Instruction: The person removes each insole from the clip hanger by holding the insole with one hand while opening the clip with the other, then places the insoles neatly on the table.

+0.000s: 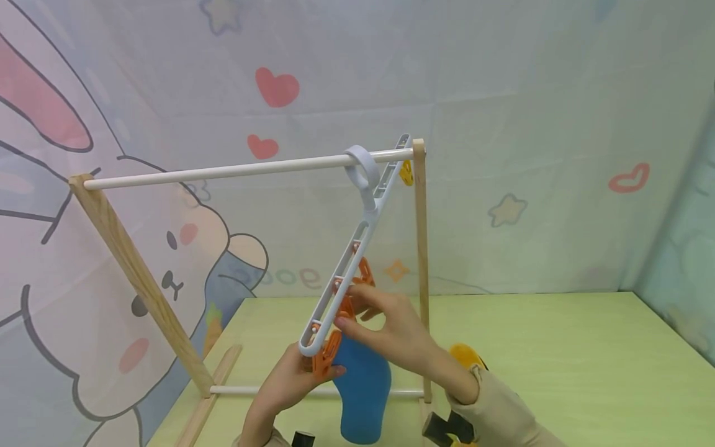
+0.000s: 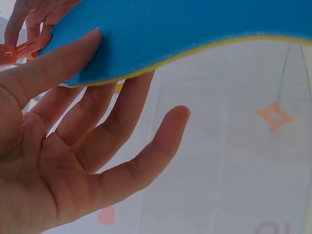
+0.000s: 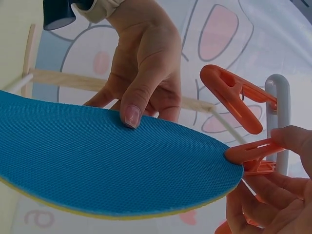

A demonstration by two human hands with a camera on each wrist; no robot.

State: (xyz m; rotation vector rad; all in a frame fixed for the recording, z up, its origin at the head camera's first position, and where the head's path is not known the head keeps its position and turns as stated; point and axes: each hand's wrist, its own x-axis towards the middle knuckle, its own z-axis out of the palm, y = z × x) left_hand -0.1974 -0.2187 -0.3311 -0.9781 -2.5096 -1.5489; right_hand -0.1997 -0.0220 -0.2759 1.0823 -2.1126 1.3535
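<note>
A blue insole (image 1: 363, 391) with a yellow underside hangs below a white clip hanger (image 1: 371, 211). My left hand (image 1: 287, 379) holds the insole's edge, thumb on the blue face and fingers beneath; its little finger stands free in the left wrist view. With thumb and fingers my right hand (image 1: 399, 329) pinches an orange clip (image 3: 256, 152) on the hanger. That clip's jaws lie over the tip of the insole; how tightly they bite I cannot tell. Another orange clip (image 3: 231, 97) dangles beside it, nearer the hanger's end.
The hanger's ring hooks over the white top bar (image 1: 223, 172) of a wooden rack, whose posts (image 1: 421, 267) stand on a pale green table (image 1: 558, 360). A yellow clip (image 1: 406, 172) hangs at the hanger's far end. Something yellow (image 1: 466, 355) lies behind the right forearm.
</note>
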